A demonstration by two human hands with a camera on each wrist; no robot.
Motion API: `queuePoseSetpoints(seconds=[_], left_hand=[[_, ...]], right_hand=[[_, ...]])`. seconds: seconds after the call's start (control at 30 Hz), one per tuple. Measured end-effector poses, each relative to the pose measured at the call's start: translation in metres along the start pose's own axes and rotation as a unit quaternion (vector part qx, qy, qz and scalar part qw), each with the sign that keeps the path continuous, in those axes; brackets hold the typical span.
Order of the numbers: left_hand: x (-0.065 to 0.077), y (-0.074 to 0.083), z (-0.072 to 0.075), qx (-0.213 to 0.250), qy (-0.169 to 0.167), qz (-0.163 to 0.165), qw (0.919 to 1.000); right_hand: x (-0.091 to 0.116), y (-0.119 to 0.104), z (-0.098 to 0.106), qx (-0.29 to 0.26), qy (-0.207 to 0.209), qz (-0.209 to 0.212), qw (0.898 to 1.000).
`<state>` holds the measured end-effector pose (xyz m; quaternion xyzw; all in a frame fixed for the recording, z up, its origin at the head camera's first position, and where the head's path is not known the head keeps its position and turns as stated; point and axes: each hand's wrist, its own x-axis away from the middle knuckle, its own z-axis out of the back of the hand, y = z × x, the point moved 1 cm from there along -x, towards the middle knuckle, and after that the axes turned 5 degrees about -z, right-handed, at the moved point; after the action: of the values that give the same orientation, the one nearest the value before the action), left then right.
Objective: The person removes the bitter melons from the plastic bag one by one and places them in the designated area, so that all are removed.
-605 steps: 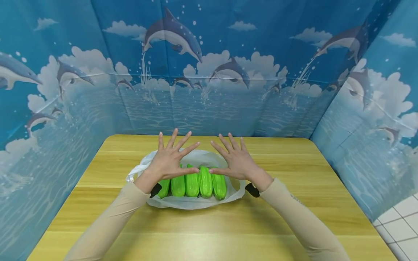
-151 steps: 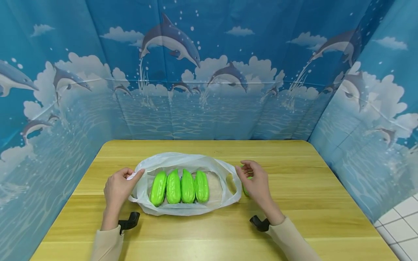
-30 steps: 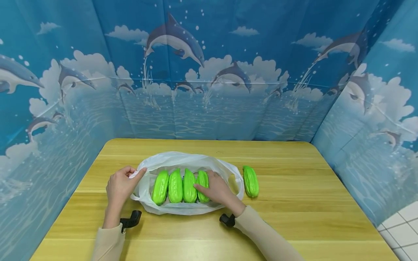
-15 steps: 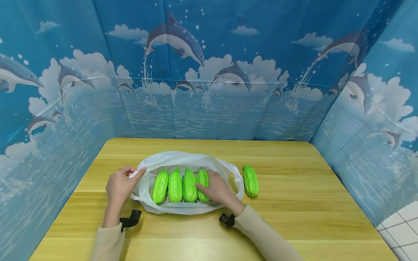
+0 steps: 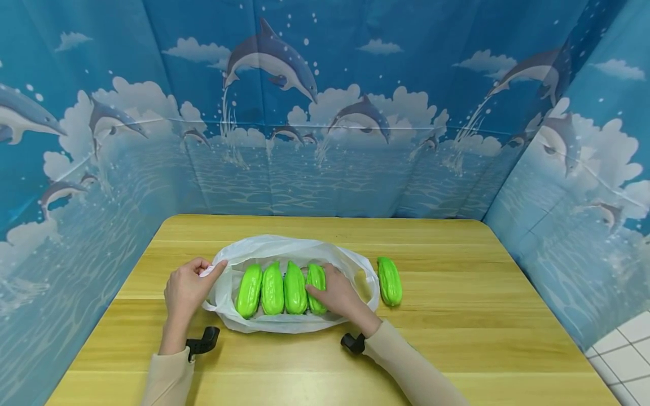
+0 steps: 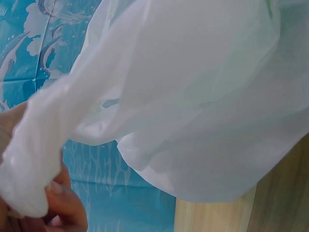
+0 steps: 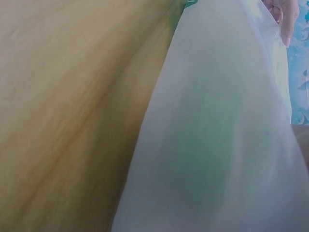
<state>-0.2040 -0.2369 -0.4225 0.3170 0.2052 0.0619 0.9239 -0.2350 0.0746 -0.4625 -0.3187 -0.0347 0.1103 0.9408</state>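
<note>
A white plastic bag (image 5: 284, 324) lies with its mouth spread on the table. Inside, several bright green, ridged bitter melons stand side by side, such as the leftmost bitter melon (image 5: 249, 290). My right hand (image 5: 341, 293) reaches into the bag and grips the rightmost bitter melon (image 5: 316, 282), thumb on its near left side and fingers beyond it. At the bag's left end, my left hand (image 5: 188, 287) pinches the bag's handle, seen bunched in the left wrist view. Another bitter melon (image 5: 390, 282) lies on the table just right of the bag. In the right wrist view the bag covers the right hand's grip.
The wooden table (image 5: 457, 316) extends around the bag. A blue dolphin-print curtain (image 5: 325, 175) hangs behind it and along both sides. White floor tiles (image 5: 629, 355) show at the lower right.
Twenty seconds ago both hands were spread over the bag, all melons inside. Five seconds ago the right hand was at the melon outside; since then it has moved into the bag onto the rightmost one.
</note>
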Motion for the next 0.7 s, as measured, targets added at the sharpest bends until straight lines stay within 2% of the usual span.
queuePoseSetpoints(seconds=[0.7], left_hand=[[-0.0005, 0.0003, 0.0012, 0.002, -0.003, 0.004, 1.0000]], right_hand=[[0.0019, 0.0014, 0.0028, 0.002, 0.016, 0.001, 1.000]])
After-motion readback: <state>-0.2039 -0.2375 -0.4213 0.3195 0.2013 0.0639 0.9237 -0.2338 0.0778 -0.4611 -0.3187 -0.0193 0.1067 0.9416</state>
